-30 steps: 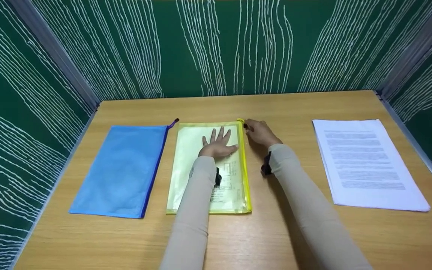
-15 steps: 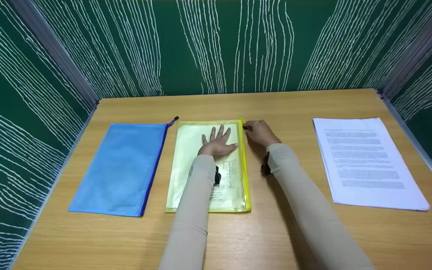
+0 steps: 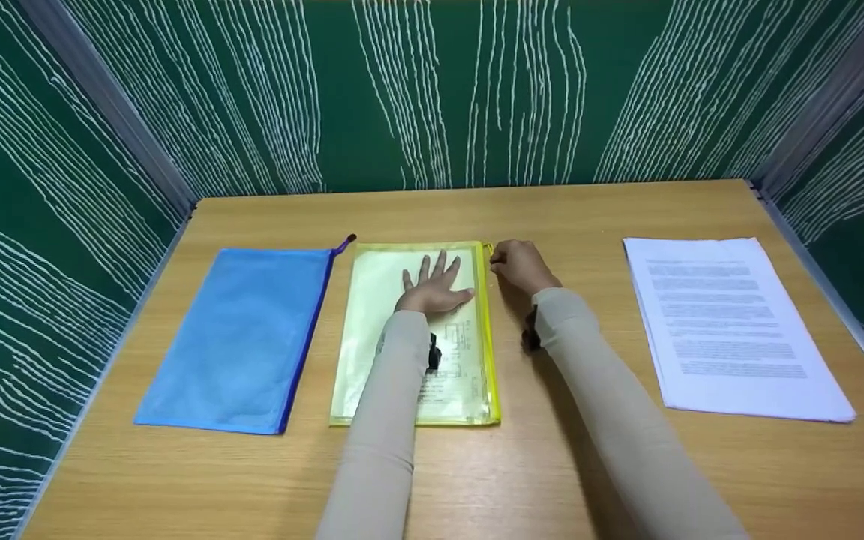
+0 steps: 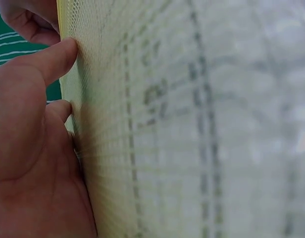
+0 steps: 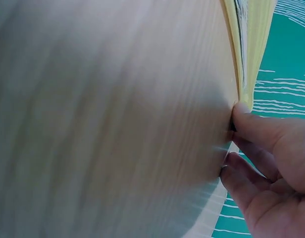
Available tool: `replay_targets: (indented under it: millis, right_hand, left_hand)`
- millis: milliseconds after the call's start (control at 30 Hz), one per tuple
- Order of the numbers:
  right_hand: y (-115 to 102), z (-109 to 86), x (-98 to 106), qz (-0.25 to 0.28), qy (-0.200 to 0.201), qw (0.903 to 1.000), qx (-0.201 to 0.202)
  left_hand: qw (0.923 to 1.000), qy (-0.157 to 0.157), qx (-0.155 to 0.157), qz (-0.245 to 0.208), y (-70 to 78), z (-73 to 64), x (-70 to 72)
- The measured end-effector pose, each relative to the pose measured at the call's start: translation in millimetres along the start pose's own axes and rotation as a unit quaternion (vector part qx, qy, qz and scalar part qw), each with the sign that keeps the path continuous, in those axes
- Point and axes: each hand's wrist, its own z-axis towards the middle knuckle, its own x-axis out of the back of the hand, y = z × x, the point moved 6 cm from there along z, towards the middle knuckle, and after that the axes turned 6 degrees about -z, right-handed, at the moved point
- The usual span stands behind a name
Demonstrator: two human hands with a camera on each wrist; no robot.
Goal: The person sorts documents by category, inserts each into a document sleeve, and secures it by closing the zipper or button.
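A yellow zip pouch [image 3: 372, 337] with printed paper showing through its clear mesh lies flat on the table in the head view. My left hand [image 3: 436, 291] rests on its upper half, fingers spread and straight. Its thumb [image 4: 58, 59] and palm lie along the mesh in the left wrist view. At the pouch's top right corner, my right hand [image 3: 522, 266] pinches the zip's small end with thumb and fingertips. In the right wrist view the right thumb [image 5: 256, 121] is right at the pouch's yellow edge [image 5: 259, 44]. The zip pull itself is mostly hidden by the fingers.
A blue zip pouch [image 3: 241, 337] with a dark blue zip lies to the left. On the right sits a stack of printed paper sheets [image 3: 732, 322]. Green panels [image 3: 372, 90] with white wavy lines stand around the wooden table [image 3: 567, 465].
The yellow end of the zip at the corner now leans slightly right and down toward my right fingers, and its dark pull is less visible. The left hand stays in place.
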Motion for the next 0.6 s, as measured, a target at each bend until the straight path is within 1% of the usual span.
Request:
replay_targets:
  millis: [133,200,333,433,600]
  right_hand:
    - [-2,-1.0,2,-0.015,0.029,0.9991,0.029]
    - [-1,-1.4,4,-0.011,0.045,0.9984,0.034]
    - [4,-3.3,7,0.007,0.066,0.9975,0.025]
    - [7,-5.4,9,0.031,0.069,0.9971,0.009]
    - [13,-6.5,11,0.047,0.096,0.9942,0.006]
  left_hand:
    - [1.0000,-0.002,0.004,-0.003,-0.2,0.2,0.5]
    - [1.0000,-0.002,0.006,-0.002,-0.6,0.5,0.1]
    - [1.0000,0.000,0.007,0.005,-0.4,1.4,-1.3]
    - [1.0000,0.003,0.007,0.004,0.1,1.3,-1.9]
    - [0.9999,0.005,0.012,0.008,0.4,1.4,-2.4]
